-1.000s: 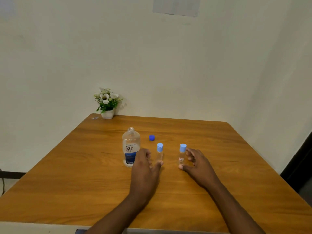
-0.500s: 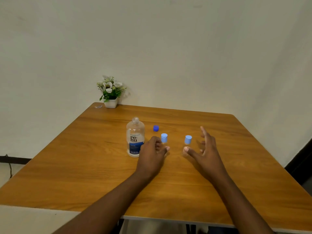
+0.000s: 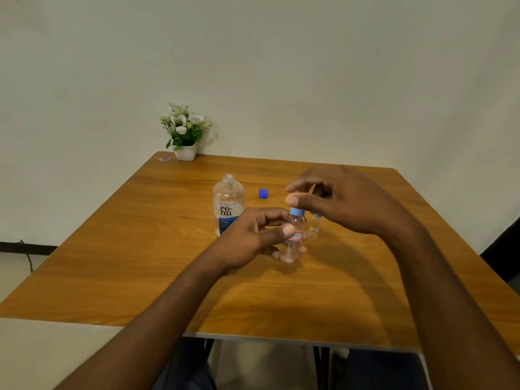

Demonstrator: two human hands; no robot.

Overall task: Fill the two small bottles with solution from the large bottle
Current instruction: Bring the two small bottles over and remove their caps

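Your left hand point(image 3: 253, 235) has its fingers and thumb wrapped around one small bottle point(image 3: 295, 243), holding it upright over the middle of the table point(image 3: 118, 249). It looks lifted just off the wood, with a fingertip tucked under its base. Your right hand point(image 3: 346, 204) comes in from above with the fingers curled, and the thumb sits right at the top of that bottle's light blue cap point(image 3: 297, 211). Honestly I can't tell if it's properly got hold of the cap or is only touching it. The cap is on the bottle either way. The table is wooden and pushed into a corner of the room, against the pale walls. A little potted plant point(image 3: 184, 133) with white flowers in a white pot sits at the far left corner. The large bottle point(image 3: 228, 204) stands upright near the middle, a bit toward the far edge and just left of your left hand. Its neck is open and its label faces you. The other small bottle point(image 3: 313, 230) stands just right of the one you're holding, half hidden behind your right hand, light blue lid on. The dark blue cap point(image 3: 263, 193) lies on the wood right of the large bottle, toward the far edge and apart from it. There's also a tiny pale scrap point(image 3: 164, 159) by the far left corner, beside the plant, too small to make out.
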